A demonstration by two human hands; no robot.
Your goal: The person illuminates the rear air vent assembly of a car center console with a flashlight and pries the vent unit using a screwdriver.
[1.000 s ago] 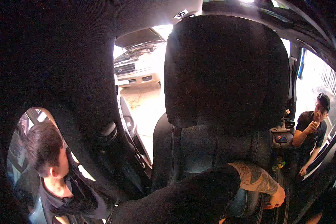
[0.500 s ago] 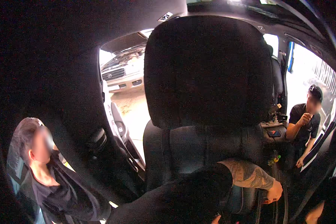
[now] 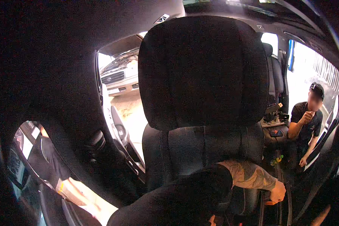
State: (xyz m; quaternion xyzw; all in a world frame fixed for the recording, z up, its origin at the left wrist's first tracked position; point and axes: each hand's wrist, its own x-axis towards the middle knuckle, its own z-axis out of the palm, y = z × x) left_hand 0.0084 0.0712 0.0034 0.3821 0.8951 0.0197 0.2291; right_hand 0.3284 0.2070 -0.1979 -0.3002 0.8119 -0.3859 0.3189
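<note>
My left arm, with a black sleeve and tattooed forearm, stretches rightward across the lower middle beneath a black seat headrest (image 3: 203,67). My left hand (image 3: 277,192) is closed at the right edge of the leather seat (image 3: 188,147), by dark seams or straps; what is under its fingers I cannot make out. Above it lie a small green-and-yellow item (image 3: 278,160) and, farther back, a phone (image 3: 275,133). Skin at the lower right (image 3: 320,216) may belong to my right arm; its fingers are not discernible. Another small patch of skin shows at the bottom middle.
A person (image 3: 305,124) in a black cap and shirt is at the right doorway, a hand raised near the chin. Equipment (image 3: 277,116) stands by them. Through the left opening a car (image 3: 118,73) has its bonnet up. A dark seat-belt fitting (image 3: 96,139) is on the left pillar.
The person at the lower left has mostly left the view. The scene has shifted leftward in the picture as my head moved. My left hand stays at the seat edge.
</note>
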